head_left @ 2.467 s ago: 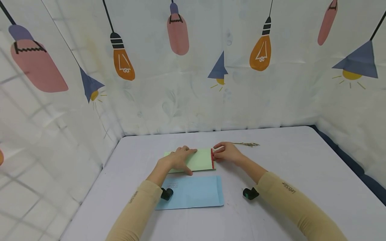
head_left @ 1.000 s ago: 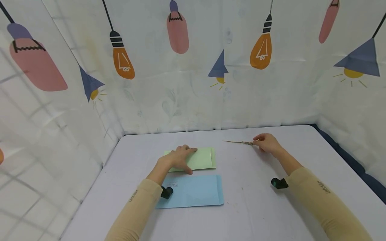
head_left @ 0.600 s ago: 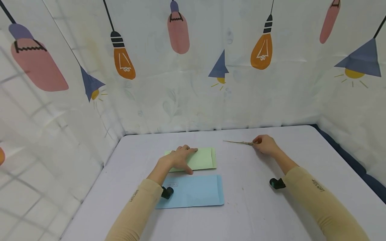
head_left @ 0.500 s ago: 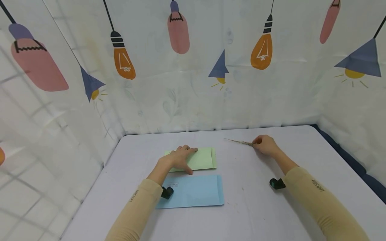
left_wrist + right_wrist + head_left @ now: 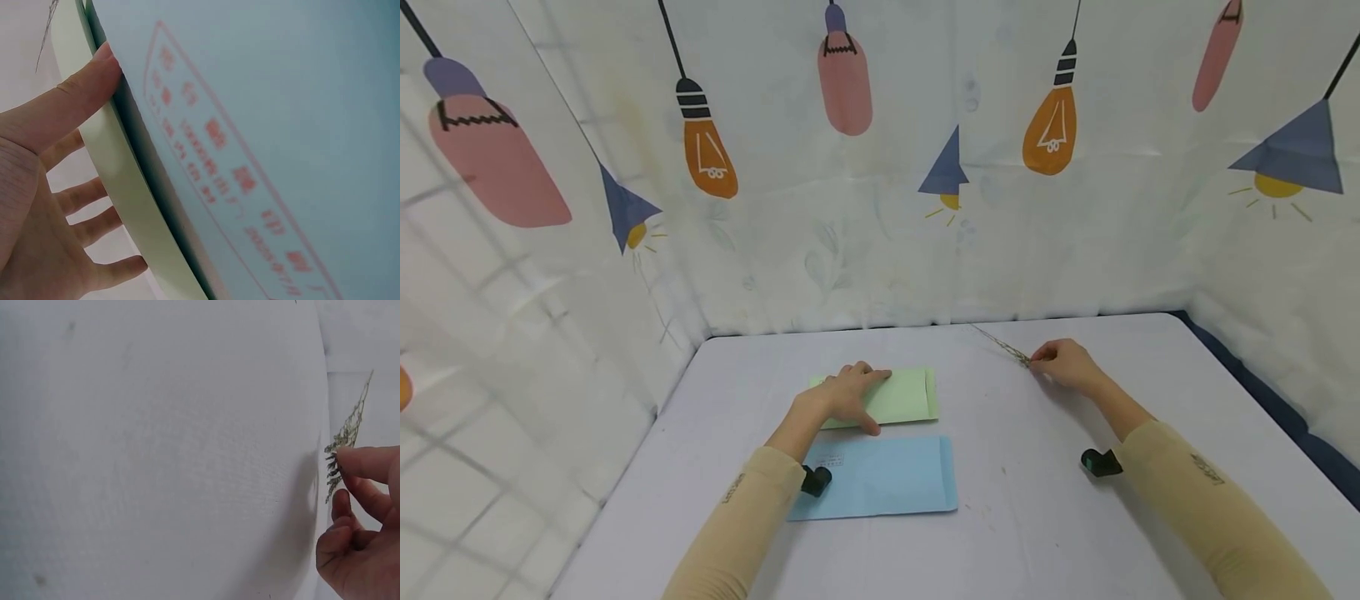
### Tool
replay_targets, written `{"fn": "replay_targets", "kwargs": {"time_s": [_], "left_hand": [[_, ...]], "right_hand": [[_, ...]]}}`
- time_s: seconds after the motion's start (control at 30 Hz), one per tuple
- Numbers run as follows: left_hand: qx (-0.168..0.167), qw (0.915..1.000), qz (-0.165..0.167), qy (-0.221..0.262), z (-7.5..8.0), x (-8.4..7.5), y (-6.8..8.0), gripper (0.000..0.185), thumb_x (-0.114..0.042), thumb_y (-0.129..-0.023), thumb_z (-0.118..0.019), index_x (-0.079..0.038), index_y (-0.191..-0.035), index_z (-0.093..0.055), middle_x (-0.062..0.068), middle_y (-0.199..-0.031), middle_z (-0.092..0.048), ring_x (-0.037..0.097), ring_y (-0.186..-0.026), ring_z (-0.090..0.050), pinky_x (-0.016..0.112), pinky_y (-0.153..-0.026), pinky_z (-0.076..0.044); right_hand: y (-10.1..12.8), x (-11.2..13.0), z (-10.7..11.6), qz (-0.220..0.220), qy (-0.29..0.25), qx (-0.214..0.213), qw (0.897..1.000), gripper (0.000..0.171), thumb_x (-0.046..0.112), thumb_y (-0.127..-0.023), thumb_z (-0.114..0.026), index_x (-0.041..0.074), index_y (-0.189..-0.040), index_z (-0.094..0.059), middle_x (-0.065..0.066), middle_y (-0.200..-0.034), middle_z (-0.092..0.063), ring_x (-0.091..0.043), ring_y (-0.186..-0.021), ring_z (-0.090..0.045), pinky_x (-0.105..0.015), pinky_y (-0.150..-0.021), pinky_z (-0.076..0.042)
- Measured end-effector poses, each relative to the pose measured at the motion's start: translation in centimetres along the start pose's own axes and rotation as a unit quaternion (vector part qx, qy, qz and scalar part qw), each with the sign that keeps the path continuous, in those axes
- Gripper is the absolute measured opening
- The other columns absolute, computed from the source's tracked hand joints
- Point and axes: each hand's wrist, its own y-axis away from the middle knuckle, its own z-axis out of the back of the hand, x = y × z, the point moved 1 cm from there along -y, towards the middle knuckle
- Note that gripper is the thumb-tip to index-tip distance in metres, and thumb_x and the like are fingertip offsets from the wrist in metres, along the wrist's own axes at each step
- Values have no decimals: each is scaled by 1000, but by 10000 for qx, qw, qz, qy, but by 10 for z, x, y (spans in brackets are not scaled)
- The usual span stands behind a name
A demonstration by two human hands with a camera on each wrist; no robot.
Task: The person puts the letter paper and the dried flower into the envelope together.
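Observation:
My left hand [image 5: 844, 397] rests spread over the light green envelope [image 5: 904, 397], its fingers stretched out and its thumb at the near edge. In the left wrist view the thumb lies along the gap between the green envelope and the blue one. Farther right, my right hand [image 5: 1066, 365] pinches a dried flower sprig [image 5: 1006, 347] between thumb and fingertips. In the right wrist view the sprig's [image 5: 351, 428] seedy head is at the fingertips and its thin stem points up and away. The green envelope's flap lies folded down along its right side.
A larger blue envelope [image 5: 887, 479] with red print lies in front of the green one, partly under the left wrist camera [image 5: 816, 480]. The white-covered table [image 5: 1000, 542] reaches back to a curtain [image 5: 880, 275] printed with lamps.
My right hand has left the green envelope's right edge, where a red strip showed, and moved right to pinch the sprig. The sprig's stem has swung up and away. The left hand stays put.

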Motion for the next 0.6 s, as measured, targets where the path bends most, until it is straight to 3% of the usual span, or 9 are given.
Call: {"fn": "replay_targets", "kwargs": {"time_s": [0.17,0.33,0.6], "left_hand": [[6,10000,5,4,1,-1,1,100,-43,-77,-91,-26,-161,-37,9,-153,-40,32,-140,-37,59,-107,-38],[39,10000,14,-7,2,-2,1,101,-44,-77,-91,-26,-161,-37,9,-152,-41,32,-140,-37,58,-108,-38],[47,10000,30,21,2,-3,1,101,-44,-77,-91,-25,-160,-38,9,-152,-41,32,-139,-38,59,-107,-38]], "right_hand": [[4,4,4,55,-163,-37,9998,24,18,-100,-66,-3,-111,-70,-15,-105,-68,-29,-93,-61,-37,-75,-48],[9,8,4,156,-244,-75,9996,23,16,-101,-65,-3,-113,-70,-14,-104,-70,-25,-86,-64,-34,-72,-50],[19,19,0,303,-1195,373,9917,28,16,-102,-66,-5,-120,-69,-19,-110,-70,-28,-92,-64,-35,-75,-56]]}}
